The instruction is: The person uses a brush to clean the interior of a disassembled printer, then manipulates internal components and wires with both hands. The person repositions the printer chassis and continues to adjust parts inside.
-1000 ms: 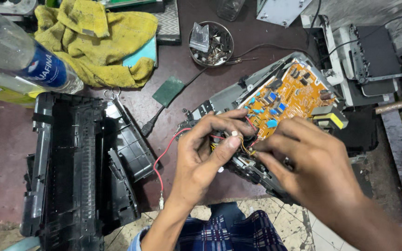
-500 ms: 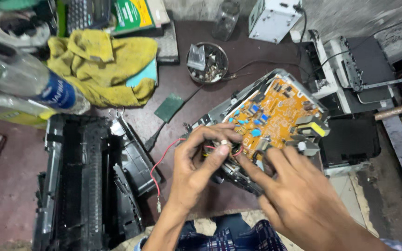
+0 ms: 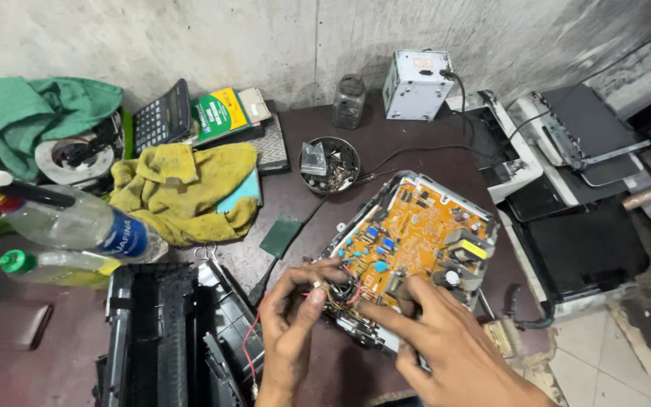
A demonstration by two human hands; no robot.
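Note:
An orange circuit board (image 3: 416,237) sits in a grey metal frame, tilted on the dark table (image 3: 416,158). My left hand (image 3: 295,316) pinches a small bundle of red and black wires (image 3: 340,290) at the board's near-left corner. My right hand (image 3: 446,347) rests its fingertips on the board's near edge, beside the same wires. A thin red wire (image 3: 249,350) trails from the left hand down over a black plastic printer housing (image 3: 167,339).
A round dish of screws (image 3: 329,164), a yellow cloth (image 3: 186,192), plastic bottles (image 3: 77,222), a calculator (image 3: 161,117), a glass jar (image 3: 349,102) and a grey metal box (image 3: 416,83) lie about. Printer parts (image 3: 566,196) stand at the right. A wall is behind.
My head has tilted up, bringing the wall and the back of the table into view. Both hands stay at the board's near corner, working the wires.

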